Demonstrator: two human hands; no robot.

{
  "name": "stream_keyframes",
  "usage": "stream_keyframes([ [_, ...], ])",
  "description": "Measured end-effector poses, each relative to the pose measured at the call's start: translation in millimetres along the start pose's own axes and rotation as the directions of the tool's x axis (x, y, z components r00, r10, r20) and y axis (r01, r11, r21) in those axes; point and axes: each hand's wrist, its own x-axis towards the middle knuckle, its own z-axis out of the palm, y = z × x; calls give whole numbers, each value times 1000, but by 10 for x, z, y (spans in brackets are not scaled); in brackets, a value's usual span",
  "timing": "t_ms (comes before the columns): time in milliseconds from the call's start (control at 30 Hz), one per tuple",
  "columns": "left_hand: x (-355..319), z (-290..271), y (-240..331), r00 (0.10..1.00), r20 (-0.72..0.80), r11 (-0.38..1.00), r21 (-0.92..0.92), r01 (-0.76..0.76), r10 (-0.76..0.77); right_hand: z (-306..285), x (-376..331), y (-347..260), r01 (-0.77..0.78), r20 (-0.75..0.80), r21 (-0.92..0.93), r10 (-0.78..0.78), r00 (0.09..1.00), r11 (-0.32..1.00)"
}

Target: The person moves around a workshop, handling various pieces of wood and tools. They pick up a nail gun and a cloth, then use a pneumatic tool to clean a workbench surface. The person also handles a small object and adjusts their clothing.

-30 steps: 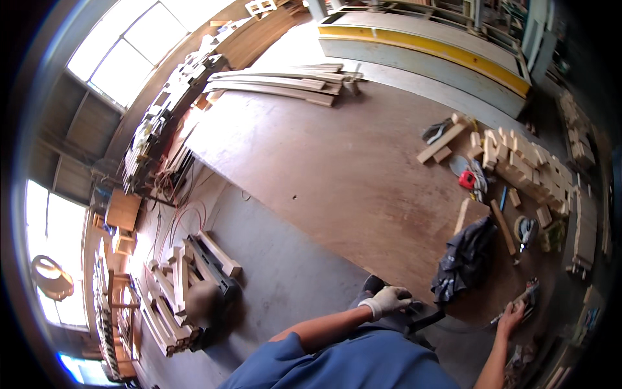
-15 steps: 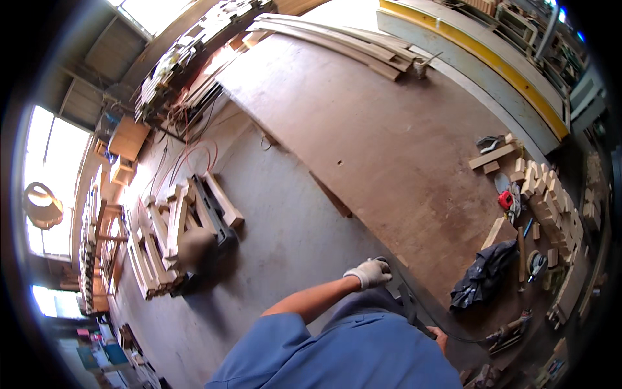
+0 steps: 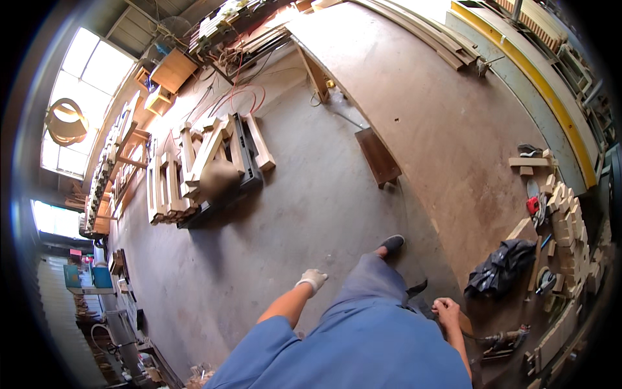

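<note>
My left hand (image 3: 313, 279), in a whitish work glove, hangs out over the grey floor to the left of my legs. Its fingers are curled in and no object shows in them. On the other side, my bare right hand (image 3: 446, 308) is at my right hip, beside the near end of the brown worktable (image 3: 440, 175). Those fingers are bent together; whatever they may hold is too small or hidden to tell. A dark strip-like thing (image 3: 418, 289) lies close to that hand, against my trousers. One dark shoe (image 3: 392, 244) shows on the floor.
On the left, a dark pallet (image 3: 223, 198) bears several stacked wooden pieces. A crumpled black cloth or bag (image 3: 500, 267) lies on the table, near wood blocks (image 3: 565, 223) and a red tool (image 3: 533, 205). A brown board (image 3: 378, 157) stands under the table edge. Red hoses (image 3: 249, 97) lie farther off.
The scene has shifted rightward and the pallet appears higher. My left hand has swung away from the table side, out to the left. More of my right hand and a shoe now show.
</note>
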Motion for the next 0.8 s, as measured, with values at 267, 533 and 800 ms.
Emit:
stream_keyframes([
  [267, -648, 1169, -671, 986, 163, 974, -220, 53, -16, 291, -340, 301, -48, 95, -373, 90, 991, 927],
  [533, -749, 731, -915, 991, 92, 952, -283, 117, -94, 155, -349, 658, -282, -17, -322, 293, 956, 904],
  [800, -298, -20, -1312, 987, 66, 872, -464, 159, -145, 968, -285, 26, -308, -91, -421, 298, 950, 853],
])
